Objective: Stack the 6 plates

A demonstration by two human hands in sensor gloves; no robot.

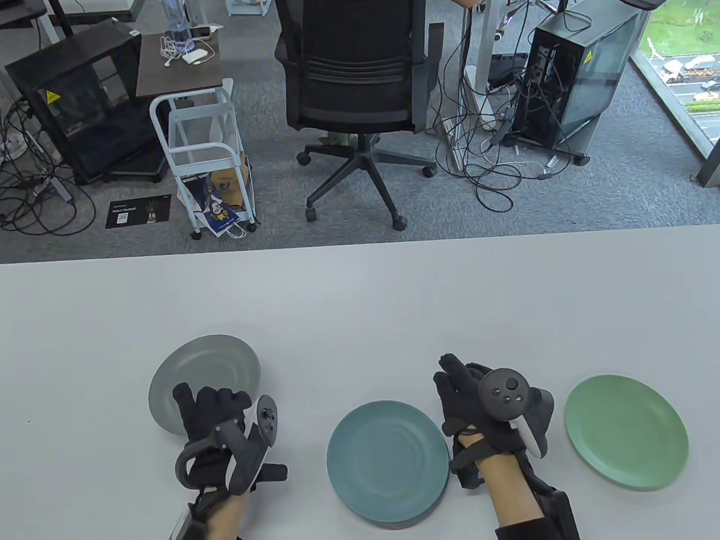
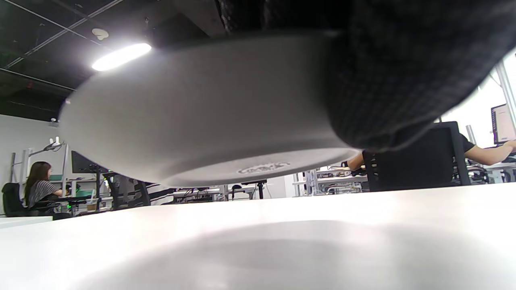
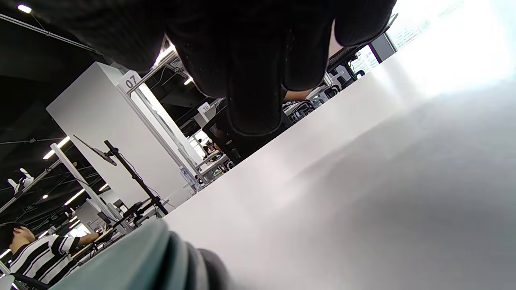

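A grey plate (image 1: 210, 367) is held by my left hand (image 1: 213, 413) at the table's left; it is lifted and tilted off the surface. The left wrist view shows its underside (image 2: 209, 117) above the table with my gloved fingers (image 2: 399, 72) on its rim. A blue plate (image 1: 388, 460) lies flat at the front centre; several stacked plate rims (image 3: 161, 257) show in the right wrist view. A green plate (image 1: 626, 440) lies flat at the right. My right hand (image 1: 465, 391) hovers empty between the blue and green plates, fingers extended.
The white table (image 1: 361, 294) stretches behind the plates. Beyond its far edge stand an office chair (image 1: 354, 69), a white cart (image 1: 204, 157) and computer towers (image 1: 586, 73) on the floor.
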